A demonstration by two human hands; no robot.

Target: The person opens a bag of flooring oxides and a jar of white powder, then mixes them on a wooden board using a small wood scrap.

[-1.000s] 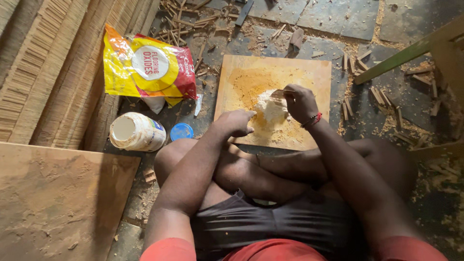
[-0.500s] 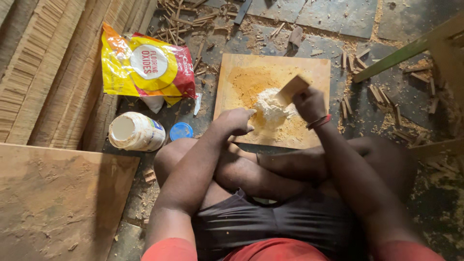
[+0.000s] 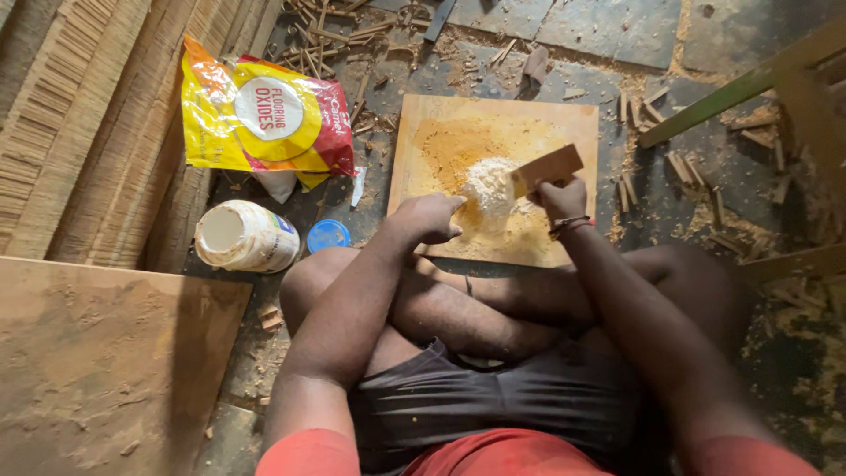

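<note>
Centrally: pale powder heap [image 3: 490, 185], on the square wooden board [image 3: 423, 123], slightly toward its near edge, over an ochre-stained patch. Small flat wooden block [image 3: 547, 169], pinched in the right hand [image 3: 564, 198], its lower end touching the heap's right side; block tilted, upper end toward the board's right edge. Left hand [image 3: 430, 218], loosely curled and grasping nothing, resting at the board's near edge, just left of the heap. Both forearms reach forward over crossed bare knees. Left of the board on the floor: blue cap [image 3: 328, 235]; white plastic jar [image 3: 245, 236], lying on its side; yellow-and-red pigment bag [image 3: 260, 115]. Stone floor [image 3: 599, 26] littered with wood offcuts; stacked timber strips [image 3: 79, 132] along the left.
</note>
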